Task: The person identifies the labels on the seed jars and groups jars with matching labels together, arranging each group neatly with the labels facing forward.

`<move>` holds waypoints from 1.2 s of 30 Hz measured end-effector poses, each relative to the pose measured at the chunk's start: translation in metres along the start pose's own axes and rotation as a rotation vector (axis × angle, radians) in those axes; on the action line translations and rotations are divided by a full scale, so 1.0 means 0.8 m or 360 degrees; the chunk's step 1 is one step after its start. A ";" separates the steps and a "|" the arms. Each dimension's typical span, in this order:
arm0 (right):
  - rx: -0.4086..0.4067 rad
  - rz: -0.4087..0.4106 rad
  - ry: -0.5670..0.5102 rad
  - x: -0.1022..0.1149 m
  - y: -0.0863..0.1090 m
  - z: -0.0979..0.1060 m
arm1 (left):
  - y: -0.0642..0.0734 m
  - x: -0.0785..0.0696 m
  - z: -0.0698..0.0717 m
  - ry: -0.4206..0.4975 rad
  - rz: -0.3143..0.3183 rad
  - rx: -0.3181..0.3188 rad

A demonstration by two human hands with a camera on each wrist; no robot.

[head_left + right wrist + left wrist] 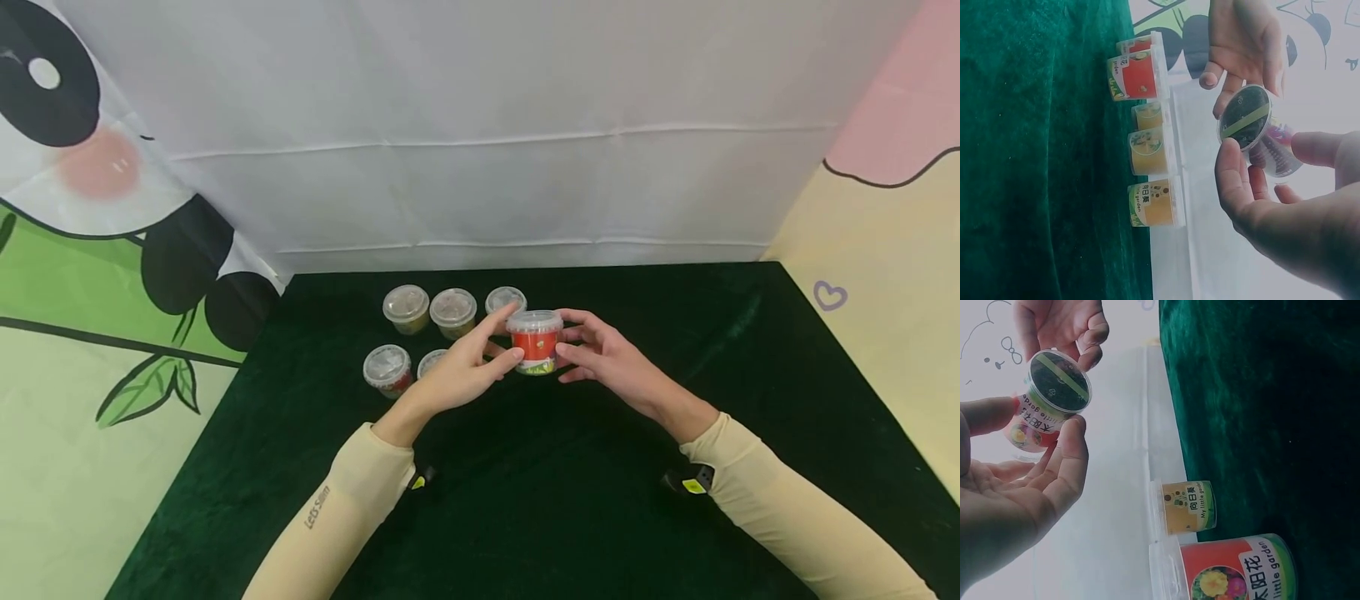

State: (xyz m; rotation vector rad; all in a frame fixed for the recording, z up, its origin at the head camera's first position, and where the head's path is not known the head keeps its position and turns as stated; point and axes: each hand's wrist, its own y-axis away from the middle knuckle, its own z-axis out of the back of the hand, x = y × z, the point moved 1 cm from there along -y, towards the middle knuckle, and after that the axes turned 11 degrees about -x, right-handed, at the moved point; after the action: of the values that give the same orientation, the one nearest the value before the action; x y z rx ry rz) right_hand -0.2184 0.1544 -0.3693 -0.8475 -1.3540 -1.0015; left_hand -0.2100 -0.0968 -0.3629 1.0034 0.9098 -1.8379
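Between both hands, a small clear plastic tub (536, 343) with a red and green label and a clear lid is held up off the table. My left hand (463, 368) grips its left side with thumb and fingers. On the other side my right hand (618, 367) holds it, thumb in front and fingers behind. Both wrist views show the underside of the tub (1060, 381), a dark disc crossed by a pale green strip. Flower pictures and printed characters show on its label in the left wrist view.
Several similar lidded tubs stand in two rows at the left of the dark green cloth (555, 500), among them a yellow-labelled tub (1150, 203) and a red-labelled tub (1134, 75). My left forearm partly covers one front tub (430, 361). A white curtain (487, 200) hangs behind.
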 end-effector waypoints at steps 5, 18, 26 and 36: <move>0.0024 0.0008 -0.0017 -0.003 -0.001 -0.001 | 0.001 0.002 0.000 -0.0018 -0.0015 -0.0010; 0.0068 0.0069 0.0029 -0.003 -0.002 -0.007 | -0.001 0.002 -0.003 -0.0048 -0.0053 0.0011; 0.0041 0.0033 -0.0035 -0.003 -0.003 -0.002 | -0.003 0.000 -0.003 -0.0025 -0.0100 -0.0015; 0.0000 -0.0003 0.0009 0.002 -0.009 -0.004 | -0.003 -0.001 -0.005 0.0015 -0.0063 -0.0051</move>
State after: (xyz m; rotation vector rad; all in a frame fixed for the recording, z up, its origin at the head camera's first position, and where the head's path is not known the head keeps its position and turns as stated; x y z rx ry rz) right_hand -0.2240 0.1485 -0.3682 -0.8428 -1.3503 -1.0047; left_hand -0.2105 -0.0923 -0.3635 0.9815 0.9679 -1.8472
